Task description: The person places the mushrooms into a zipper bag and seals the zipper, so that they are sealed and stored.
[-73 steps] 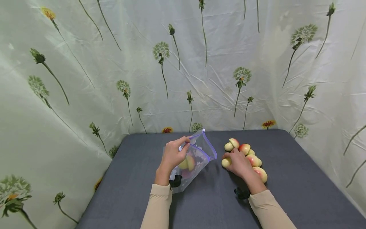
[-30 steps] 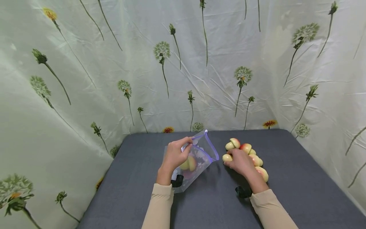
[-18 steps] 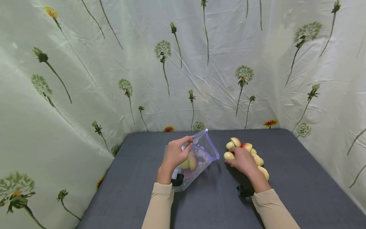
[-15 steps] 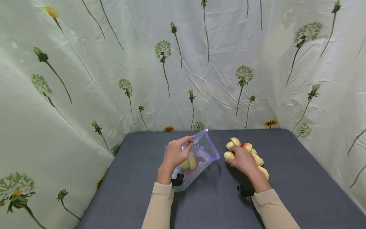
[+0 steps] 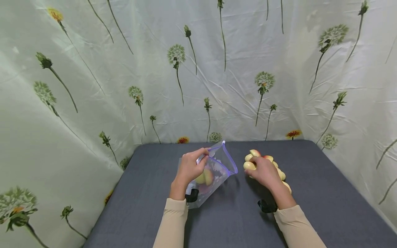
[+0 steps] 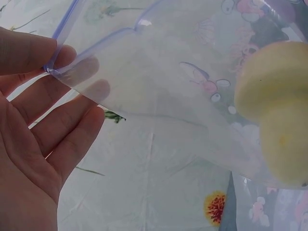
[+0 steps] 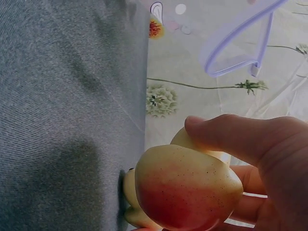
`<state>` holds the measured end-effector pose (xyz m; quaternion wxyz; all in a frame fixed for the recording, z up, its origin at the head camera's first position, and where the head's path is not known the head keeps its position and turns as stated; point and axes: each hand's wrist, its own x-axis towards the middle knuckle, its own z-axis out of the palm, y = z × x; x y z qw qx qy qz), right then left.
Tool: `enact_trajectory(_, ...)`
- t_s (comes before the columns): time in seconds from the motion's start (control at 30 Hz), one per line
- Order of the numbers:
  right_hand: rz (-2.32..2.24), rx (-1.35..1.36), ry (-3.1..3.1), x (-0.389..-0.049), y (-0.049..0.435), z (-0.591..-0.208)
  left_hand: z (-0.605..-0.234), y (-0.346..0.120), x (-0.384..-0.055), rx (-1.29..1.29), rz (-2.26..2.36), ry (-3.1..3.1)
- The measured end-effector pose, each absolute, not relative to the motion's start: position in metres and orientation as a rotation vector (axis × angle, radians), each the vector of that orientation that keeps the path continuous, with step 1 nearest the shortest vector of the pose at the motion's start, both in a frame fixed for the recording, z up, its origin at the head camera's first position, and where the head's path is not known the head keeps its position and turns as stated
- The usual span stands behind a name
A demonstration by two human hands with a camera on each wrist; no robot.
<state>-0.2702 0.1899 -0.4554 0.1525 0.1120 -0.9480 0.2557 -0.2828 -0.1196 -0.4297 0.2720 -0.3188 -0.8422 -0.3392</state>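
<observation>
In the head view my left hand [image 5: 190,167] pinches the rim of a clear zip bag [image 5: 230,159] with a purple zip, its mouth standing open to the right. Inside the bag lies a pale yellow mushroom [image 6: 276,110] with a pinkish thing below it. My right hand [image 5: 263,172] grips another mushroom [image 7: 187,187], whose yellow cap blushes red and has brown specks. The thumb presses its pale stem, which shows in the head view. Beside and partly behind this hand lie several more mushrooms [image 5: 268,158].
A dark grey table [image 5: 223,220] carries everything. Behind it hangs a pale curtain [image 5: 198,86] printed with dandelions. A black wrist camera [image 5: 267,206] sits at my right wrist and another [image 5: 192,195] at my left, close to the bag.
My right hand has taken hold of the mushroom and shifted it slightly up and to the right in the head view. My left hand keeps holding the bag almost unmoved.
</observation>
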Motion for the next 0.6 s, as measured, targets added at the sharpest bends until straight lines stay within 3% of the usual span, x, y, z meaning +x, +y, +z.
enact_trajectory(0.6,0.733,0.339,-2.681,-0.2682,0.1887,-0.4472,-0.4292,-0.1178,-0.2822,-0.845,-0.913,-2.330)
